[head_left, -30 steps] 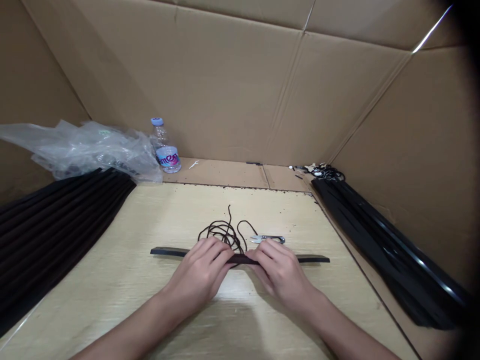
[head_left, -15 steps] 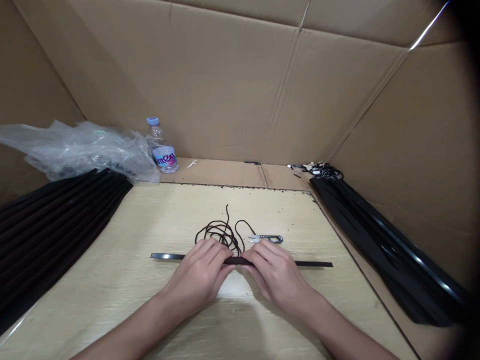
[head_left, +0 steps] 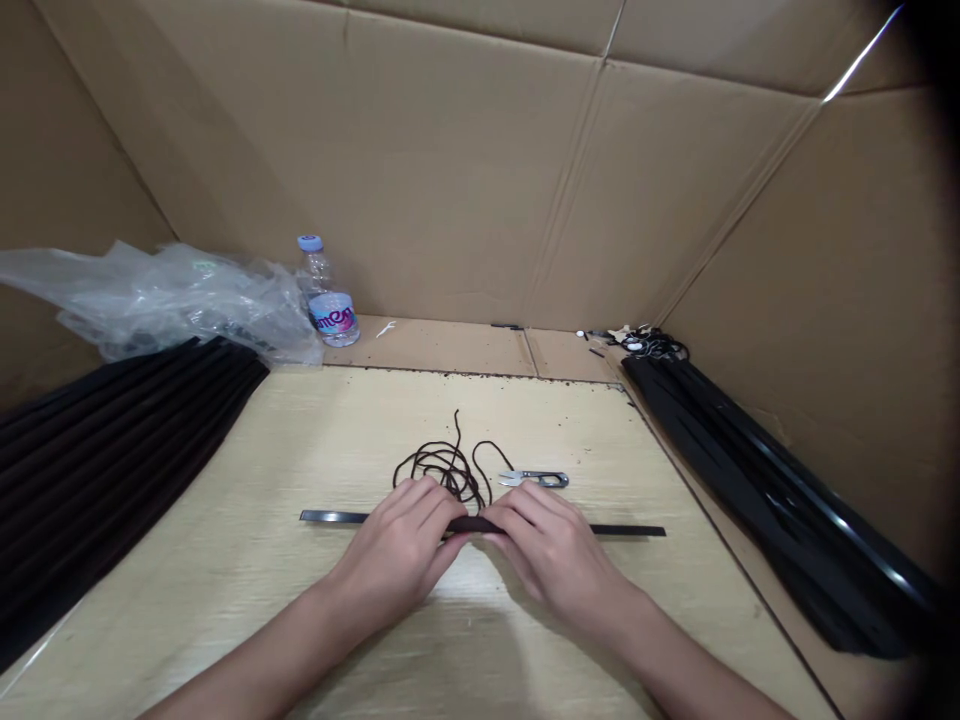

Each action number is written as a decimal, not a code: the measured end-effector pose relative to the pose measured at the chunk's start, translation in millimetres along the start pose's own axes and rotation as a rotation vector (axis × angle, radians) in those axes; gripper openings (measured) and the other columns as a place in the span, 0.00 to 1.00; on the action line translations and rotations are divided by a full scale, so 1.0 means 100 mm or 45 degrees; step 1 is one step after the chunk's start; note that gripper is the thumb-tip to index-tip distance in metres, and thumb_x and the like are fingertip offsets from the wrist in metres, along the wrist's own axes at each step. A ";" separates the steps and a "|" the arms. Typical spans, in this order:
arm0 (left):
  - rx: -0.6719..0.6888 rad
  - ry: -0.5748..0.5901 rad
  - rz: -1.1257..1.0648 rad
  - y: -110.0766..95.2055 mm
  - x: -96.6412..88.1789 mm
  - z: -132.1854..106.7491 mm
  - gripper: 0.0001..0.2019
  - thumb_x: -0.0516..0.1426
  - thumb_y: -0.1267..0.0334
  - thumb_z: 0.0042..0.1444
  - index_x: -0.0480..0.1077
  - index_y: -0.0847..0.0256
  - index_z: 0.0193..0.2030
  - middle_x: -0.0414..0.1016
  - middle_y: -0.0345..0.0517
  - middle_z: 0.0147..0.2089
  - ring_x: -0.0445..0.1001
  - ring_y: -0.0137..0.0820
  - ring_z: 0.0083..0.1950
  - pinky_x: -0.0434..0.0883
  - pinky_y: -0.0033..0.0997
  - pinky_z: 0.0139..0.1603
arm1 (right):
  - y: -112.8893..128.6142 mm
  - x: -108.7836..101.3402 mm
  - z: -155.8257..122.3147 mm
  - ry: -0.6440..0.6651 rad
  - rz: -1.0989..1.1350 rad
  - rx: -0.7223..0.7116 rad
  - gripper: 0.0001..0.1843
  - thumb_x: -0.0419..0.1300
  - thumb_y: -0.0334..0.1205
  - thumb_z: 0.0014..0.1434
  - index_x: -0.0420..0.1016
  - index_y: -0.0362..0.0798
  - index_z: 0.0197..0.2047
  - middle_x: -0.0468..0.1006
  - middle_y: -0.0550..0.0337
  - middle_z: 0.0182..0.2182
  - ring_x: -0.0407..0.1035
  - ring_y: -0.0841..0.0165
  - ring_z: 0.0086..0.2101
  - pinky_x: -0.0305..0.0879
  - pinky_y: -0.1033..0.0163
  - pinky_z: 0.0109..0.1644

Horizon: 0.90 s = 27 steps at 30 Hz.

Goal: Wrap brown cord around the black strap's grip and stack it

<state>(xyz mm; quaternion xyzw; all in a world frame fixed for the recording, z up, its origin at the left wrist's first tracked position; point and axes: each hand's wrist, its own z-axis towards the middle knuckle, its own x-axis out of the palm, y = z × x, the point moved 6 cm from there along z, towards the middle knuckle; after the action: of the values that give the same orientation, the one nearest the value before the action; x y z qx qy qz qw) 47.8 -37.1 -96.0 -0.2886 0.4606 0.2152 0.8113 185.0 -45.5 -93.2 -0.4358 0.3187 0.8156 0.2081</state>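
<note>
A long thin black strip (head_left: 626, 530) lies across the light wooden board (head_left: 300, 440). My left hand (head_left: 401, 545) and my right hand (head_left: 551, 545) both pinch its middle, fingertips close together. A tangle of dark cord (head_left: 442, 465) lies just behind my fingers and seems to reach the strip between them. Small metal thread snips (head_left: 536, 479) rest beyond my right hand.
A stack of black strips (head_left: 105, 450) lies on the left, with crumpled clear plastic (head_left: 165, 295) and a water bottle (head_left: 322, 295) behind it. More black strips in glossy wrap (head_left: 772, 490) line the right edge. Cardboard walls (head_left: 465, 160) enclose the space.
The strip has turned from showing its wider face to lying thin and edge-on. My hands have stayed at its middle, fingertips drawn slightly closer.
</note>
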 end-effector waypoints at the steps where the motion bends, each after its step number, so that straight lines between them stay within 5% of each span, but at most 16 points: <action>1: 0.001 0.002 0.001 0.00 0.00 0.00 0.04 0.54 0.67 0.61 0.68 0.63 0.39 0.72 0.48 0.36 0.67 0.36 0.39 0.67 0.38 0.40 | 0.00 0.00 0.00 -0.010 0.000 -0.003 0.08 0.53 0.37 0.65 0.71 0.45 0.43 0.74 0.53 0.33 0.66 0.63 0.35 0.65 0.57 0.39; 12: 0.055 -0.078 0.097 -0.06 -0.08 0.02 0.05 0.53 0.71 0.59 0.69 0.62 0.39 0.71 0.47 0.33 0.68 0.36 0.37 0.68 0.36 0.39 | -0.06 -0.04 -0.02 -0.014 -0.081 0.024 0.05 0.56 0.35 0.62 0.73 0.47 0.40 0.74 0.56 0.30 0.66 0.64 0.32 0.63 0.60 0.34; 20: 0.102 -0.061 0.186 -0.11 -0.03 0.03 0.06 0.55 0.63 0.61 0.69 0.63 0.36 0.71 0.46 0.32 0.67 0.36 0.36 0.67 0.35 0.36 | 0.00 -0.02 -0.04 0.000 -0.053 0.031 0.08 0.53 0.37 0.65 0.73 0.46 0.40 0.74 0.57 0.29 0.66 0.65 0.31 0.62 0.60 0.35; 27: -0.023 -0.075 0.193 -0.05 -0.04 0.02 0.07 0.53 0.67 0.60 0.68 0.62 0.31 0.68 0.47 0.31 0.66 0.35 0.35 0.67 0.34 0.35 | -0.08 0.00 0.00 0.013 -0.138 0.077 0.06 0.59 0.38 0.61 0.72 0.47 0.42 0.75 0.54 0.33 0.68 0.62 0.35 0.65 0.59 0.36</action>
<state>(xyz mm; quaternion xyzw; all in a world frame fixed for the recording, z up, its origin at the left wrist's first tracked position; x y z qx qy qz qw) 50.7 -39.9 -89.9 -0.2537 0.4550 0.2886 0.8033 189.7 -39.9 -96.1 -0.4500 0.3203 0.7909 0.2633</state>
